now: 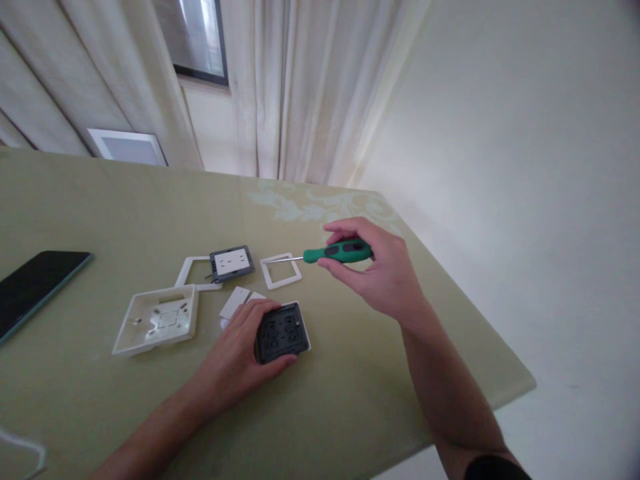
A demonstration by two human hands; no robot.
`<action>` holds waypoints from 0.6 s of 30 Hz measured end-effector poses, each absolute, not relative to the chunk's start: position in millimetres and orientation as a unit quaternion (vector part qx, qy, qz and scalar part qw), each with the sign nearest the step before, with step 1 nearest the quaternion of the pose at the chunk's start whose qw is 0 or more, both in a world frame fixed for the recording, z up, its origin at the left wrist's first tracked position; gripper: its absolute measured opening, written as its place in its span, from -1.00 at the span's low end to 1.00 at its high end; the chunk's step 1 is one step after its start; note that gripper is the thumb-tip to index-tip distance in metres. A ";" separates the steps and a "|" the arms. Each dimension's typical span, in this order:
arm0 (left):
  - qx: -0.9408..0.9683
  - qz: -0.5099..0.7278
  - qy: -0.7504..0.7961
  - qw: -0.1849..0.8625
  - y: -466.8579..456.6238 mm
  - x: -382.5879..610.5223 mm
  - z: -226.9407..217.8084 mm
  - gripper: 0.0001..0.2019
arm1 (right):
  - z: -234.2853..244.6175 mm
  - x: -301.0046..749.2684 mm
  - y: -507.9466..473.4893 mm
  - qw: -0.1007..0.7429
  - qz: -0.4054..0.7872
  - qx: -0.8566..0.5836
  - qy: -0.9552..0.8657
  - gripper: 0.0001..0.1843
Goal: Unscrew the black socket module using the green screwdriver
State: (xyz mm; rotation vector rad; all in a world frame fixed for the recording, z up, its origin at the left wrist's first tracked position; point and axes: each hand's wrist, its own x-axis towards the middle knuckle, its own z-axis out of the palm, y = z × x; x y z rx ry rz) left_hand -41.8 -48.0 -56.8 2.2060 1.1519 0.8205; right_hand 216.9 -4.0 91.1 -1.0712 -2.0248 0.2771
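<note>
Head view: I look down on a pale green table (350, 407) where white and dark wall-fitting parts lie loosely grouped.
Dark-backed panel: in front of me, its dark back facing up inside a white edge (284, 332); I cannot tell whether it rests fully on the table.
Left hand: my left hand (250, 337) spans the panel, thumb at the near edge, fingers at the far one, partly closed around it.
Screwdriver: the green-handled screwdriver (340, 252) lies between thumb and fingers of my right hand (383, 267), the grip loosely closed, shaft pointing left.
Square frame: the small white frame (286, 284) lies beyond the panel; the shaft crosses it in view, contact unclear.
Socket unit: (233, 263) beside a second frame (185, 271), overlapping it.
Open box: (163, 327) stands apart at left, with no panel fitted.
Progress: partway, I judge; the panel's dark back and white edge sit together, while frames, box and socket unit are unjoined.
</note>
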 end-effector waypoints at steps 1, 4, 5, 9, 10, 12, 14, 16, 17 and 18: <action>0.816 0.305 0.420 0.254 -47.6 -42.8 -58.0 -0.38 | 90.7 214.9 -3.7 0.456 0.124 -0.406 -0.782 -0.52; 0.822 0.302 0.413 0.248 -46.5 -45.6 -60.0 -0.33 | 86.3 211.1 -7.1 0.523 0.158 -0.342 -0.765 -0.45; 0.824 0.298 0.413 0.249 -46.4 -46.4 -60.0 -0.31 | 85.0 210.5 -8.9 0.518 0.150 -0.333 -0.773 -0.47; 0.822 0.291 0.415 0.258 -46.9 -48.0 -58.3 -0.30 | 82.7 211.0 -11.8 0.446 0.057 -0.332 -0.829 -0.70; 0.821 0.291 0.416 0.260 -47.3 -48.3 -57.9 -0.31 | 82.2 211.6 -10.9 0.429 0.043 -0.335 -0.838 -0.73; 0.820 0.287 0.420 0.264 -48.0 -48.8 -57.4 -0.31 | 81.1 213.1 -8.2 0.416 0.035 -0.342 -0.842 -0.76; 0.820 0.279 0.422 0.269 -48.6 -49.2 -57.2 -0.30 | 80.1 214.7 -5.7 0.420 0.046 -0.348 -0.837 -0.75; 0.820 0.272 0.422 0.273 -48.7 -49.4 -57.1 -0.30 | 79.3 215.4 -4.4 0.422 0.059 -0.352 -0.833 -0.73; 0.821 0.271 0.422 0.273 -48.7 -49.3 -57.0 -0.30 | 78.8 215.4 -4.2 0.419 0.067 -0.355 -0.833 -0.73; 0.822 0.270 0.421 0.273 -48.7 -49.2 -56.7 -0.31 | 78.3 215.0 -4.1 0.414 0.073 -0.358 -0.834 -0.73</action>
